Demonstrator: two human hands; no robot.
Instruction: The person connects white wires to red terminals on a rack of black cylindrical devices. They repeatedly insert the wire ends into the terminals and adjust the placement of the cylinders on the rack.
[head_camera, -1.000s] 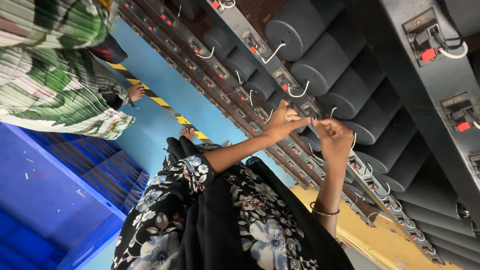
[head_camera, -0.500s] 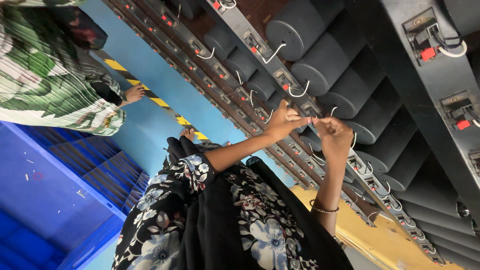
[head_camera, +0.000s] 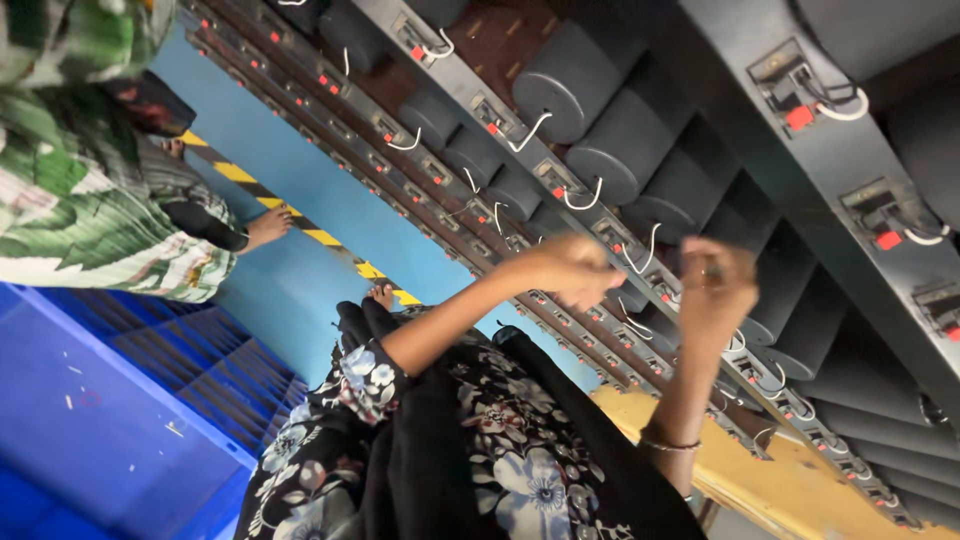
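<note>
My left hand (head_camera: 568, 270) and my right hand (head_camera: 716, 283) are raised in front of a dark grey rack (head_camera: 640, 130) of cylindrical units. Both are blurred by motion, with fingers curled in. They are a hand's width apart. Between them a short white wire (head_camera: 648, 247) curves out of a small connector with a red tab on the rack rail. Blur hides whether either hand pinches anything thin. A thin bracelet (head_camera: 668, 443) circles my right wrist. My black floral dress (head_camera: 500, 450) fills the lower middle.
Another person in a green leaf-patterned garment (head_camera: 90, 210) stands at the left on the blue floor (head_camera: 300, 190), a bare foot near a yellow-black striped line (head_camera: 300, 225). A blue plastic crate (head_camera: 110, 420) sits at lower left. A yellow surface (head_camera: 720, 480) lies below the rack.
My hands were pinched together at the rack rail; now they have drawn apart, the right one moving right. The other person has shifted slightly at the left.
</note>
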